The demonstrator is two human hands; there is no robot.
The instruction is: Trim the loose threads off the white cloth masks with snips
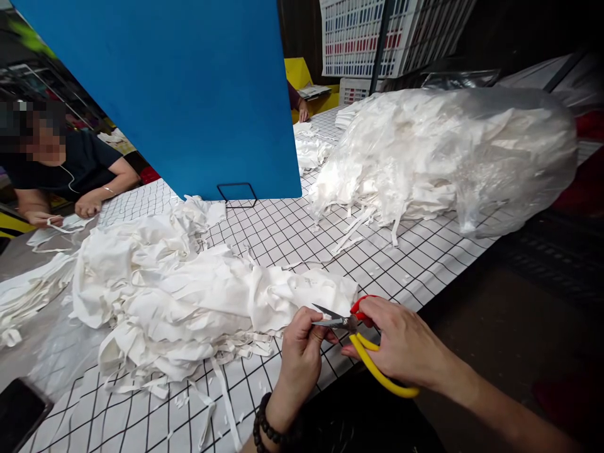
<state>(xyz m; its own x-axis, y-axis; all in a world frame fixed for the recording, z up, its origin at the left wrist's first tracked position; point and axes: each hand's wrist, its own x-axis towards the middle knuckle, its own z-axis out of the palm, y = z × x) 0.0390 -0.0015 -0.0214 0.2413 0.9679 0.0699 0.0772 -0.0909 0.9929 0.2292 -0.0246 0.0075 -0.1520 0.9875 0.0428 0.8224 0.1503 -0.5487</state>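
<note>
Scissors [363, 343] gripped in right hand [401, 343], blades open; left hand [299, 352] pinches white fabric pile [198, 302] edge on counter [292, 233].

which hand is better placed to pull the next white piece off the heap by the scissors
Left, probably. The left hand sits beside the heap of white fabric pieces, fingers pinching by the blades. The right hand is occupied gripping the small scissors with red and yellow handles, farther from the heap.
</note>
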